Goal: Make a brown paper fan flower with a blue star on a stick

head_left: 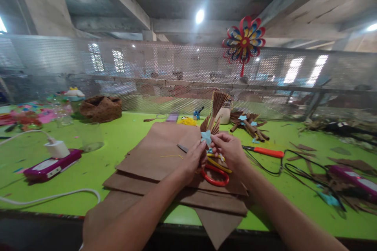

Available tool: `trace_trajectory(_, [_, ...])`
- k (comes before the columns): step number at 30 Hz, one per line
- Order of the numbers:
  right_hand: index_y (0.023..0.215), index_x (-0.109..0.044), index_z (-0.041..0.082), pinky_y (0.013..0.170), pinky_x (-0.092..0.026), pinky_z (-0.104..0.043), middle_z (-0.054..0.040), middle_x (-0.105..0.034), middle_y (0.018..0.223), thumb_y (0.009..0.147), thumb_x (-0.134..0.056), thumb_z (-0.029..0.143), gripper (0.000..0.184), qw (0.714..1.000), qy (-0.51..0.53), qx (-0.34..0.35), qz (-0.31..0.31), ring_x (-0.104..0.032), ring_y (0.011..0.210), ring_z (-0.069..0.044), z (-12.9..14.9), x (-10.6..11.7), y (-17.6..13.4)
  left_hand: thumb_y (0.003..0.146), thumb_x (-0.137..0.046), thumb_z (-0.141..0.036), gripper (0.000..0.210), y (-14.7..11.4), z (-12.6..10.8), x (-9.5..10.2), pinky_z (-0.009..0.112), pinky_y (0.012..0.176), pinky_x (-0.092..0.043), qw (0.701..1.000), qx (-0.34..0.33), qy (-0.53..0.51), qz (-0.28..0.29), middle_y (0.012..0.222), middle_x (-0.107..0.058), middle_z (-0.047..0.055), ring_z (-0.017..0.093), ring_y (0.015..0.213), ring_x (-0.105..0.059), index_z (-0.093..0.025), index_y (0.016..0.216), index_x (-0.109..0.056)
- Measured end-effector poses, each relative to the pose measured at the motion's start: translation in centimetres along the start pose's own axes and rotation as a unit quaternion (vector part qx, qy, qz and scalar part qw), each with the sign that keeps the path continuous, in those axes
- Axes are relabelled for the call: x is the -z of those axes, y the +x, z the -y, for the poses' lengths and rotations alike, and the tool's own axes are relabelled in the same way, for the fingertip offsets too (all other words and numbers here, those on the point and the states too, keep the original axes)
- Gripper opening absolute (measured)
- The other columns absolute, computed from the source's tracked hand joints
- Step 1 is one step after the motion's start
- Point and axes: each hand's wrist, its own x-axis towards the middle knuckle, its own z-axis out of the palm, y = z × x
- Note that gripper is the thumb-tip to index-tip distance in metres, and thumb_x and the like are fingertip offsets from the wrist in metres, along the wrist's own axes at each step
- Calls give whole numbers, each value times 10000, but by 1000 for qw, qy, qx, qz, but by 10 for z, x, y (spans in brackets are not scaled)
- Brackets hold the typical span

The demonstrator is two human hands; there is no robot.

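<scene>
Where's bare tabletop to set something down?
Left: table between cup and paper, bar specks. Right: patch beyond red-handled tool, beside rolls. Crowded: left hand, right hand, scissors, star over paper; far right, scraps, power strip.

Sheets [159, 149] lie stacked on a table [132, 123] at centre frame, scissors [217, 183] partly behind a person's left hand [193, 159], a star [206, 137] between it and the right hand [229, 148], before a paper fan [219, 104]. At left, a charger [57, 148] sits on a power strip [53, 168], a cup [92, 139] to its right. Paper rolls [255, 129] lie right of centre; behind, a mesh screen [176, 60] spans the frame.
</scene>
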Motion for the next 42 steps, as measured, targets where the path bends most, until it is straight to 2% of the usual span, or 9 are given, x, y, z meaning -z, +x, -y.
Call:
trace_trajectory(11, [672,-595,130,375,-419,-177,13,-582,519,604,-721,383,291,1000,7,6,-3,-503,405,-71,2,-2,-2,780,-422,-559,381,2,0,0,174,357,-163,1000,2,11,-6,504,-292,-75,45,391,-234,-185,852,-434])
trace_trajectory(29, [666,-598,138,367,-426,-175,9,-582,534,603,-714,407,300,1000,0,24,-17,-507,418,-73,-4,-4,-1,760,-488,-523,348,5,1,1,193,342,-132,999,5,5,-40,458,-264,-86,35,356,-188,-191,717,-393])
trace_trajectory(42, [668,-588,133,362,-437,-180,5,-583,538,617,-706,403,298,1000,-1,18,-22,-510,410,-77,-6,-4,0,753,-502,-520,351,6,1,0,217,347,-107,998,7,1,-56,452,-263,-88,29,344,-182,-187,706,-401])
